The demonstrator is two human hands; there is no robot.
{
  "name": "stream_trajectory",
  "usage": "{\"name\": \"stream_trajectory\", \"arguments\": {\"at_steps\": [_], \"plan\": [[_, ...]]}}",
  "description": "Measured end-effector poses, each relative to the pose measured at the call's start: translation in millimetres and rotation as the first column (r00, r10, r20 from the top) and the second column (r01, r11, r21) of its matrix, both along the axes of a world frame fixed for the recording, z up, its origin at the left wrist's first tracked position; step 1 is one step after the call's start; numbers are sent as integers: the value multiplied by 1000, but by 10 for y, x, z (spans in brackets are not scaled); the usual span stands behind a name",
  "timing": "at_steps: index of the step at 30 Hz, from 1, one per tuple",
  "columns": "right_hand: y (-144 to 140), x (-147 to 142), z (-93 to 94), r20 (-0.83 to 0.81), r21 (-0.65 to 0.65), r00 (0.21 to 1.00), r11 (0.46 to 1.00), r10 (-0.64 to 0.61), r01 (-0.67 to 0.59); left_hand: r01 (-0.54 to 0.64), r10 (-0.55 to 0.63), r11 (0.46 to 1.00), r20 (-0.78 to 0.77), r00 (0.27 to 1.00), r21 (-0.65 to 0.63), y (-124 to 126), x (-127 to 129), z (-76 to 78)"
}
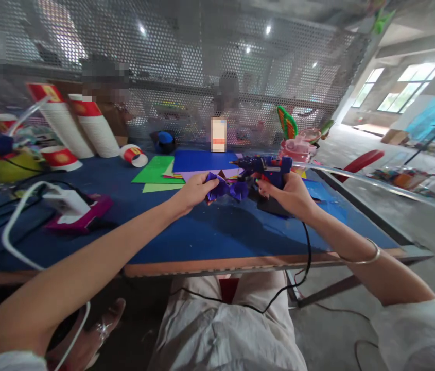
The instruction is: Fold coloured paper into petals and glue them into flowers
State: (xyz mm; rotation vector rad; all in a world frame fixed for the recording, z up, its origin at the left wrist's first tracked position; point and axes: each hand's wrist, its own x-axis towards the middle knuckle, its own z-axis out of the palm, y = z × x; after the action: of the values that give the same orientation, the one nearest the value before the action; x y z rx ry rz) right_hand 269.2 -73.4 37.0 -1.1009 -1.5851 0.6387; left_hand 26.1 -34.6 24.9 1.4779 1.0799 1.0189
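My left hand [196, 191] is closed on a crumpled piece of purple paper [219, 189], pinching its left side above the blue table. A blue hot glue gun [265, 165] is in my right hand [292, 195], its fingers wrapped round the grip. The gun lies level, its nozzle pointing left, just above and to the right of the purple paper. From its grip a black cord [308, 252] drops over the table's front edge. Whether the nozzle touches the paper cannot be told.
Coloured sheets [205, 161] lie behind my hands. Stacked paper cups [99, 131] stand at the back left, near a purple power strip [80, 216] with a white plug. A pink container [298, 149] sits behind the gun. A perforated metal screen [186, 67] closes off the back.
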Motion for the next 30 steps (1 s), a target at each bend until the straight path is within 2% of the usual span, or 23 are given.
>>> {"name": "stream_trajectory", "arguments": {"at_steps": [3,6,12,16,19,25,30], "plan": [[131,-218,-24,51,4,994,996,94,-94,-53,53,999,53,997,-6,22,-113,-74],[224,-315,-139,105,19,989,994,104,-106,-109,110,994,99,989,-15,20,-165,-90],[264,-278,-410,203,55,977,995,71,-84,-176,179,983,73,981,-53,16,-149,-46],[232,-225,-447,325,118,943,987,68,-111,-213,214,975,18,977,-56,14,-112,-56],[235,-200,-461,427,201,904,974,8,-104,-212,211,976,-19,977,-56,5,-95,-64],[275,-136,-486,594,421,801,877,-74,-232,-208,201,974,-84,976,-84,5,-86,-61],[235,-104,-400,726,466,681,795,-93,-388,-216,193,967,-160,968,-138,20,-82,-63]]}}
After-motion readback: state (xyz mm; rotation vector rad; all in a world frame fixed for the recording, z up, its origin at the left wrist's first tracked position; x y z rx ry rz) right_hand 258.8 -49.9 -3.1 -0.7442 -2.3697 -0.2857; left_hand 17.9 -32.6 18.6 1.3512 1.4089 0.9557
